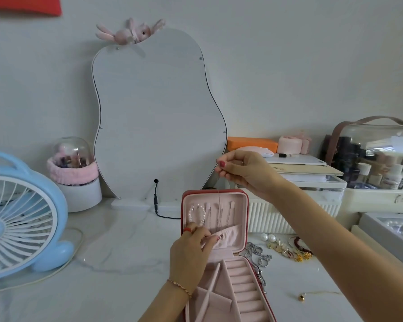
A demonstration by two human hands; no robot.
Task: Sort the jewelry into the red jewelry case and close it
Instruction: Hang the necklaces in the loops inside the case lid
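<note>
My right hand pinches the top of a fine chain necklace, which hangs straight down before the upright lid of the red jewelry case on the table. My left hand has its fingers pinching open the lid's elastic pocket near the pendant. Judged featherweight, limp, tangle-prone and easily snapped: best held at both ends, never tugged.

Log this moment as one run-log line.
case open | right hand pinches thin chain above lid | left hand holds lid pocket | pearl bracelet hung
</note>
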